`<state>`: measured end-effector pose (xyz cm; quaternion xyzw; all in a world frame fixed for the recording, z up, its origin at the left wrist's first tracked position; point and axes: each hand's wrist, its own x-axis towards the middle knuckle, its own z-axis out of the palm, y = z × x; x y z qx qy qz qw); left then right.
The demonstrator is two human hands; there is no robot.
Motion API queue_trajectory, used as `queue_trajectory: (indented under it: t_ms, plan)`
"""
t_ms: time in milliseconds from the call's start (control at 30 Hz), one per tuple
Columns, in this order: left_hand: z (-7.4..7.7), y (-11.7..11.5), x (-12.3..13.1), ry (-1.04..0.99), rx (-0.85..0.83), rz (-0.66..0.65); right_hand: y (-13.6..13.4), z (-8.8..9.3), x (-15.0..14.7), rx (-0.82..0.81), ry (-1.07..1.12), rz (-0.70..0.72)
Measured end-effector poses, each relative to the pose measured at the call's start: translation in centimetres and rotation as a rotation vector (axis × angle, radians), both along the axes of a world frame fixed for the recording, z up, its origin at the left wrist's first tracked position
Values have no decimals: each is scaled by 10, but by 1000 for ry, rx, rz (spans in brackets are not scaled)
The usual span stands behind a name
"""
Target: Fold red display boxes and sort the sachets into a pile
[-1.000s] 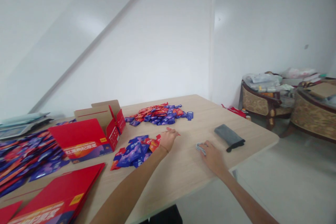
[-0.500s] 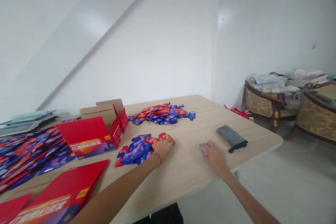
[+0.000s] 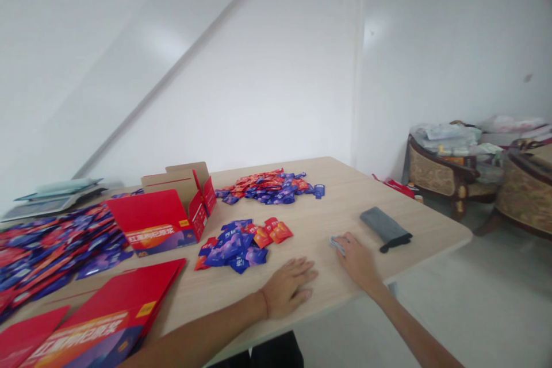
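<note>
My left hand [image 3: 290, 288] lies on the wooden table [image 3: 328, 299] near its front edge, fingers spread and holding nothing. Up and to the left of it is a small heap of purple and red sachets [image 3: 235, 246]. My right hand [image 3: 354, 259] rests on the table farther right, its fingers closed on a small grey-white item [image 3: 337, 244] that I cannot make out clearly. A folded grey cloth [image 3: 385, 227] lies just right of that hand.
Open red boxes [image 3: 157, 221] stand at the left, with flattened red cartons [image 3: 103, 322] in front. A large sachet pile [image 3: 56, 247] covers the far left; another pile [image 3: 269, 186] lies at the back. Chairs [image 3: 437, 169] holding bags stand at the right.
My left hand has come off the red sachets at the small heap, moved right and toward me, and opened flat on the table. My right hand holds nearly the same place.
</note>
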<state>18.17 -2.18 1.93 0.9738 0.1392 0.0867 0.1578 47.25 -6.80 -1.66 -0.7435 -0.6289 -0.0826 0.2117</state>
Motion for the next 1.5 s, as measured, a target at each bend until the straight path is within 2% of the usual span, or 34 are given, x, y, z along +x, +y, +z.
queue_trajectory:
  t_ms: [300,1500]
  plan:
    - [-7,3,0,-12,-2,7,1,-4,1,31,-3,7]
    - [-4,0,0,-28,-9,24,0,-3,0,5,-26,-8]
